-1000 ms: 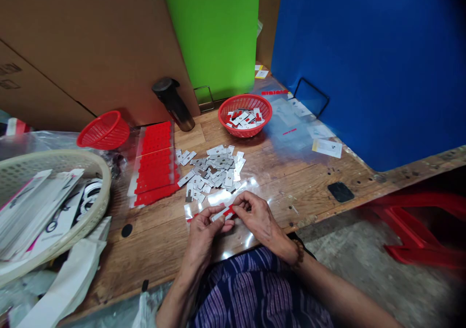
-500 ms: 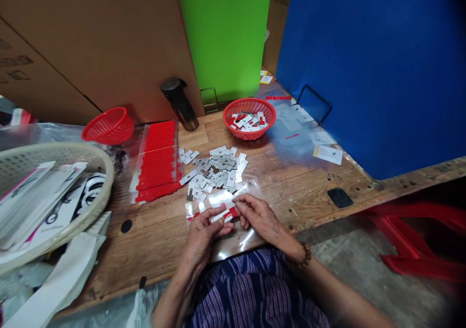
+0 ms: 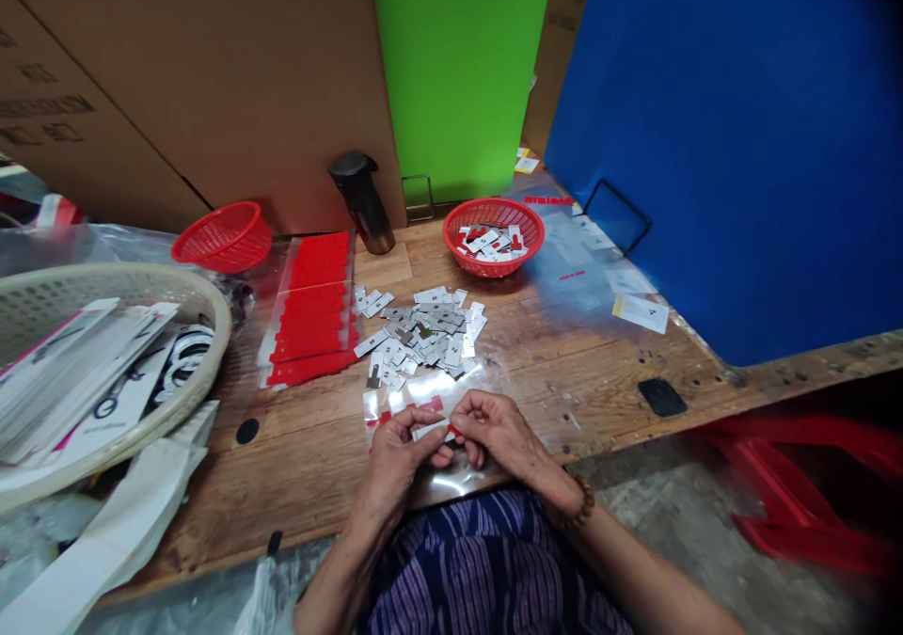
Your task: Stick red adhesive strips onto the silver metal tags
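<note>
Between my hands, low over the table, is a small white plate (image 3: 427,431) with a red patch at its right end. My left hand (image 3: 399,452) is closed on the plate's left part, thumb on top. My right hand (image 3: 502,436) pinches the red end, and its fingertips hide most of the patch. Under both hands lies a shiny clear plastic sheet (image 3: 451,484) with red stickers along its far edge. Just beyond them spreads a loose pile of small grey and white plates (image 3: 430,329).
A red basket (image 3: 494,266) holds plates with red patches. Left of the pile lie red sticker sheets (image 3: 314,310). A black tumbler (image 3: 363,202), another red basket (image 3: 229,240) and a large cream basket (image 3: 218,334) stand around. A blue panel (image 3: 726,165) bounds the right.
My right fingers have closed over the red end of the plate, covering more of it. The view has shifted slightly, so the table things appear a little further right.
</note>
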The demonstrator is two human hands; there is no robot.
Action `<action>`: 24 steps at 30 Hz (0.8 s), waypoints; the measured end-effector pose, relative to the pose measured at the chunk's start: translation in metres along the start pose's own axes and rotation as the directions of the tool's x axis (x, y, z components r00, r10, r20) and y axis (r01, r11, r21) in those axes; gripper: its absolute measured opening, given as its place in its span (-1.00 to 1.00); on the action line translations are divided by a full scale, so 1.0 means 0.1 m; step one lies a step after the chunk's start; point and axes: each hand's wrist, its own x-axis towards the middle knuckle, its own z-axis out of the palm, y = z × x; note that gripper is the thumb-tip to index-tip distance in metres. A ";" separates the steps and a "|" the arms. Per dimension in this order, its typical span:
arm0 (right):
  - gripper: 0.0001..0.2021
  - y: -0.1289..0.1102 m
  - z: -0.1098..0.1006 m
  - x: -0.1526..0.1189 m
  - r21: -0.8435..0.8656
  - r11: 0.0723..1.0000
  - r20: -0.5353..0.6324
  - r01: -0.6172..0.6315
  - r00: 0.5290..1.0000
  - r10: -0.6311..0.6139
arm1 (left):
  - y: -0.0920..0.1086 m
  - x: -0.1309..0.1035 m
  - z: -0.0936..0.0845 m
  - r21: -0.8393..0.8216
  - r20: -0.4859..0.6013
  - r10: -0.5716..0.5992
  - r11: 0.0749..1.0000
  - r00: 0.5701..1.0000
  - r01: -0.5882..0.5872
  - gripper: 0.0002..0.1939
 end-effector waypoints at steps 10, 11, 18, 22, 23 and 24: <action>-0.78 -0.02 -0.23 0.08 -0.208 0.976 0.147 -0.068 0.984 0.100 | -0.05 0.06 -0.03 -0.012 0.080 -0.031 0.999 0.996 0.032 -0.57; -0.78 -0.07 -0.29 0.12 -0.221 0.973 0.148 -0.062 0.984 0.096 | -0.06 0.08 -0.03 -0.041 0.066 -0.022 0.999 0.998 0.024 -0.54; -0.71 -0.70 -0.63 0.63 0.019 0.978 -0.201 0.207 0.959 -0.199 | -0.12 0.15 -0.04 -0.137 -0.015 0.033 0.990 0.999 -0.034 -0.55; -0.56 -0.77 -0.61 0.82 -0.158 0.930 -0.316 0.333 0.875 -0.367 | -0.17 0.16 0.00 -0.169 -0.030 0.034 0.985 0.999 -0.039 -0.55; -0.57 -0.72 -0.58 0.83 -0.304 0.893 -0.287 0.333 0.862 -0.419 | -0.17 0.16 0.01 -0.171 -0.035 0.032 0.985 0.999 -0.038 -0.56; -0.59 -0.65 -0.56 0.83 -0.456 0.825 -0.223 0.334 0.855 -0.469 | -0.17 0.16 0.02 -0.171 -0.038 0.030 0.985 0.999 -0.036 -0.56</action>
